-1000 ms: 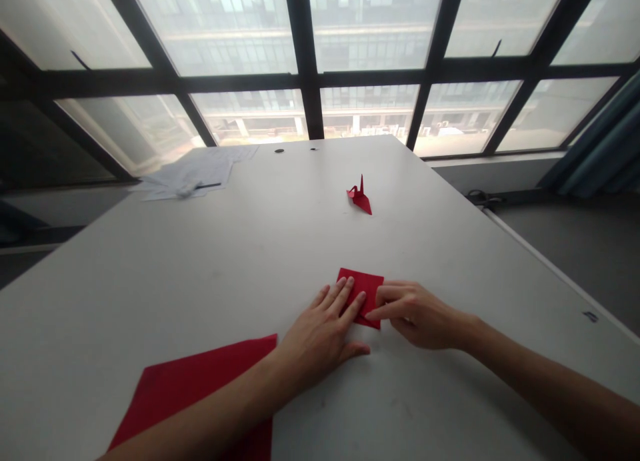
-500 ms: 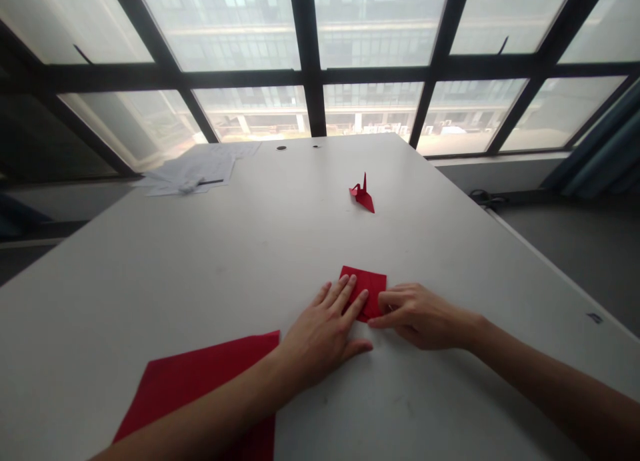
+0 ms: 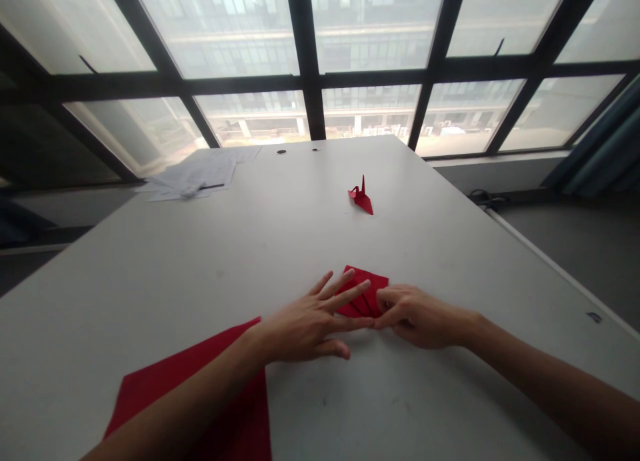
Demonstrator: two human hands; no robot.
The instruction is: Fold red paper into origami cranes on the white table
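Observation:
A small folded piece of red paper [image 3: 371, 277] lies on the white table, partly covered by both hands. My left hand [image 3: 305, 322] is open over its left side, fingers spread, with one finger along the near edge. On the right, my right hand [image 3: 423, 316] has its fingers curled, the thumb and index finger closed at the paper's near right corner. Beneath my left forearm rests a larger red sheet [image 3: 150, 382], its right edge running toward me. Farther off stands a red paper crane [image 3: 362, 200].
White papers [image 3: 193, 171] with a dark pen [image 3: 212, 186] on them lie at the table's far left. Two small dark round spots mark the far end of the tabletop [image 3: 240, 241]. Windows rise behind it, and a blue curtain [image 3: 595, 138] hangs at the right.
My left hand has shifted left and its fingers have spread and lifted, with one now along the paper's near edge. My right hand stays at the corner. The larger sheet has slid slightly left.

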